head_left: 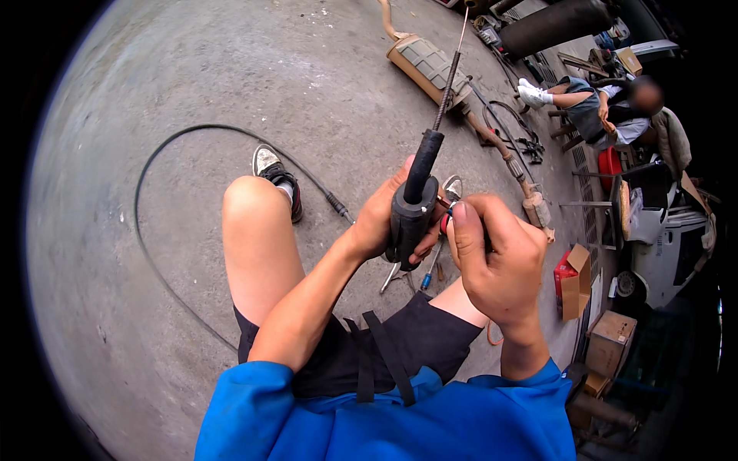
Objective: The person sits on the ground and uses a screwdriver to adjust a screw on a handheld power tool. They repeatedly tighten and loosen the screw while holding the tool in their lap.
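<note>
My left hand (377, 215) is closed around a black housing (407, 230) held upright between my knees, with a ribbed or smooth black sleeve (424, 161), a spring and a thin rod or cable (459, 38) extending upward from it. My right hand (496, 261) grips a small red-and-blue handled tool (447, 219), probably a screwdriver, against the housing's right side; its tip is mostly hidden. Below the housing, loose tools lie on the floor, including a blue-handled one (426, 281). A long black cable (201, 127) curves around my left leg.
An exhaust muffler with pipe (423, 60) lies ahead, near a dark cylinder (538, 27). Another person (588, 111) sits at upper right. Cardboard boxes (609, 343), a red box (567, 280), a white vehicle part (657, 253) and assorted clutter line the right side.
</note>
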A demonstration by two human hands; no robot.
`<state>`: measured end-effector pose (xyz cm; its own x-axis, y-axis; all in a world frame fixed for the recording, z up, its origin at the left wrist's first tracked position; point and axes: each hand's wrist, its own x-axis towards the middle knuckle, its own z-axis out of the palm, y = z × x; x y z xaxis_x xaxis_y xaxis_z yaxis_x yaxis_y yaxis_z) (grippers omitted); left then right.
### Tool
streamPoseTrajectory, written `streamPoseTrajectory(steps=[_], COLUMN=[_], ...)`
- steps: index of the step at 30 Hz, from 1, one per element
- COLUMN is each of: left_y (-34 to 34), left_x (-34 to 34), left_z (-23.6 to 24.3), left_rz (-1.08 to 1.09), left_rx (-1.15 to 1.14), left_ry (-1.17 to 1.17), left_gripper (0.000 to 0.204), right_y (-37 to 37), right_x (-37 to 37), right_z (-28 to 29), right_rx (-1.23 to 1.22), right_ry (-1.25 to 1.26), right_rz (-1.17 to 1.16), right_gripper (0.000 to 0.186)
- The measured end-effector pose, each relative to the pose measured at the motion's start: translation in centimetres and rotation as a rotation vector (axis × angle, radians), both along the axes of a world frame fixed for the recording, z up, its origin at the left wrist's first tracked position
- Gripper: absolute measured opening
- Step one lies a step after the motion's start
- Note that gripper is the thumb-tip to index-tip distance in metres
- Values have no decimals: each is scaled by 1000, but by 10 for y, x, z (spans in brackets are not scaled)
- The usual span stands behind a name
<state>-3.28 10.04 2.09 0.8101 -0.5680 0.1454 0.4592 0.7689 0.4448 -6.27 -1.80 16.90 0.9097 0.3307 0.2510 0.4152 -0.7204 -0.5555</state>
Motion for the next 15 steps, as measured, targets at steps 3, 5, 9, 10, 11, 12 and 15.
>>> streamPoseTrajectory(steps=[3, 5, 9, 10, 11, 12, 15], left_y=[-2, -2, 0, 0, 0, -1, 0], left_x=[0, 0, 0, 0, 2, 4, 3], left_z=[1, 1, -1, 2, 0, -3, -2], left_rz=[-10, 11, 77, 61, 46, 32, 31], left_rx=[6, 16, 107, 89, 39, -12, -44], left_ry=[3, 2, 6, 17, -1, -19, -41], left_gripper=[71, 71, 68, 66, 66, 66, 66], right_y=[-1, 2, 4, -2, -7, -9, -11], right_x=[-2, -1, -4, -4, -4, -3, 4], right_z=[-1, 0, 10, 6, 2, -1, -6], right_rx=[99, 189, 113, 62, 12, 5, -12], right_ry=[126, 230, 255, 179, 99, 19, -189], right_rz=[-57, -113, -30, -2, 22, 52, 163], right_gripper=[20, 24, 26, 28, 32, 30, 24])
